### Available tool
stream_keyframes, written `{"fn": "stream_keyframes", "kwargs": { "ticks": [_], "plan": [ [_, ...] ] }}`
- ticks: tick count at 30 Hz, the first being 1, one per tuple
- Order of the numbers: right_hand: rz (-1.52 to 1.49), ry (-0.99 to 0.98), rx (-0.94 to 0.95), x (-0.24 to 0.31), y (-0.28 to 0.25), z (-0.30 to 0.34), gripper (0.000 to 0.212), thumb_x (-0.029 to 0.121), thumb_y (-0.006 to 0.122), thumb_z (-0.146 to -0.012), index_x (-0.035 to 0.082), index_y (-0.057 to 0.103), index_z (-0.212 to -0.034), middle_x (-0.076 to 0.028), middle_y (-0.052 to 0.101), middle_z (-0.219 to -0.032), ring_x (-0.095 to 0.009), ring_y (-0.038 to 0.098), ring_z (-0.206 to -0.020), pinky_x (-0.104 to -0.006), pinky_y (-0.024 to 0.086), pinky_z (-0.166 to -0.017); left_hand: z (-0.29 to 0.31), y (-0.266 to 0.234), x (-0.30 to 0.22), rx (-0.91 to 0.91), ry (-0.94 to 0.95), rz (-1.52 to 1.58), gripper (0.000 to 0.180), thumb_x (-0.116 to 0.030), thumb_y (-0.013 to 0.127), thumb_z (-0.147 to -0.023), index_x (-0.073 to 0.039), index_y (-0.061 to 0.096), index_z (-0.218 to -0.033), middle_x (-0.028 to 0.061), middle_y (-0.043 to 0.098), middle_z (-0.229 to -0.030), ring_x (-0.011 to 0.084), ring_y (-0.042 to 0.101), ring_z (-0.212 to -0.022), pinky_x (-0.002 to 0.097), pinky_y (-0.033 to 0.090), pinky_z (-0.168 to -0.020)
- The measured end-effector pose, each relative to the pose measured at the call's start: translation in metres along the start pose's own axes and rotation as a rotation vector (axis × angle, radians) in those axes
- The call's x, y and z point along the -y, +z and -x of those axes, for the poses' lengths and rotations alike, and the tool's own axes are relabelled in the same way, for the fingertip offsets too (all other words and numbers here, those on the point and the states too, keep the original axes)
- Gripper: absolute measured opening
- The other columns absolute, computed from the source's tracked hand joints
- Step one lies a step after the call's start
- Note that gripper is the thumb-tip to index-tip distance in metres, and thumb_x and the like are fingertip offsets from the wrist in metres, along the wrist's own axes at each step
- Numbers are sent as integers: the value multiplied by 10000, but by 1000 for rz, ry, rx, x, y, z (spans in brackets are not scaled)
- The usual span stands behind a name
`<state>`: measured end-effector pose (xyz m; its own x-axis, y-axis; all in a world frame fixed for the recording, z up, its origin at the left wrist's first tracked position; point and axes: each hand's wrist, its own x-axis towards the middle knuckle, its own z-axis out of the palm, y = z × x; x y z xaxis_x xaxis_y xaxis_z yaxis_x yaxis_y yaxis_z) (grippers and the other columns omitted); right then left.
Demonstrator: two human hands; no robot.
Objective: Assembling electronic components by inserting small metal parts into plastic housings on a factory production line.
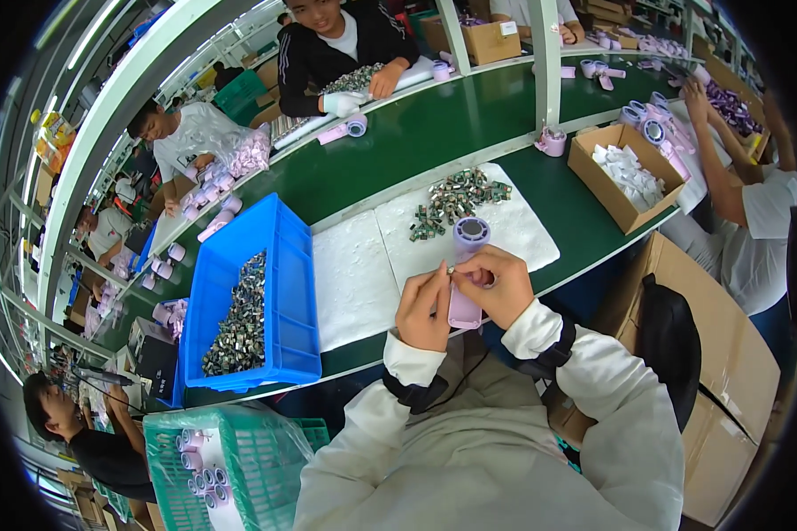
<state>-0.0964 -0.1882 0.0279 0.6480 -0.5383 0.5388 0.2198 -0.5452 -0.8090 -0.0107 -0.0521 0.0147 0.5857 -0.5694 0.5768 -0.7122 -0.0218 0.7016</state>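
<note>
A lilac handheld fan (471, 232) with a round, dark-vented head lies between my hands at the near edge of the bench. Its handle (465, 310) points toward me. My right hand (498, 285) is closed around the fan's neck, thumb and forefinger meeting my left fingertips. My left hand (425, 310) pinches a tiny greenish-metallic part (451, 269), apparently a small circuit board, over the fan. Fingers hide most of it. Just beyond the fan, a heap of small circuit boards (456, 202) lies on a white foam sheet (350, 274).
A blue bin (305, 341) of small metallic parts stands at left. At right is a cardboard box (624, 208) of white pieces, with a big carton (726, 380) below. A green crate (164, 442) holds fan parts. People work around the green bench (434, 133); a white post (547, 71) rises there.
</note>
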Motion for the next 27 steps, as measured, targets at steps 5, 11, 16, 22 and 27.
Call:
{"fn": "stream_keyframes", "kwargs": {
  "ticks": [5,11,16,22,27],
  "plan": [
    [-34,-31,28,9,-5,5,122,72,770,-802,4,704,-879,-63,564,-761,-159,541,-633,-284,453,-590,2,-15,-39,168,-722,665,596,1,657,-919,-36,435,-1471,164,639,-1135,235,669,-1019,323,544,-885],
    [-138,-117,-297,12,-15,-9,136,91,681,-905,26,674,-1024,-52,533,-845,-145,522,-725,-286,442,-664,-48,-48,-25,392,-881,1151,624,-151,643,-938,-48,361,-1485,200,617,-1238,296,649,-1088,373,527,-953],
    [-78,1,-158,-13,-23,-20,166,125,640,-949,30,655,-1084,-65,531,-861,-170,531,-761,-292,444,-699,-146,-43,-22,155,-798,836,484,-317,664,-909,-41,534,-1284,170,623,-1197,314,661,-1051,429,561,-829],
    [49,-118,28,-21,-22,-17,177,185,663,-953,40,666,-1055,-92,567,-879,-225,574,-779,-325,479,-710,-254,28,66,-86,-872,509,614,-399,709,-906,-65,491,-1373,234,560,-1310,368,660,-1086,451,567,-880],
    [105,-126,43,-25,-28,-18,182,209,680,-944,52,671,-1035,-89,588,-881,-243,601,-812,-348,505,-728,-266,70,110,134,-823,369,813,-465,687,-922,-47,326,-1519,217,548,-1376,382,671,-1047,426,603,-804]
  ]
}}
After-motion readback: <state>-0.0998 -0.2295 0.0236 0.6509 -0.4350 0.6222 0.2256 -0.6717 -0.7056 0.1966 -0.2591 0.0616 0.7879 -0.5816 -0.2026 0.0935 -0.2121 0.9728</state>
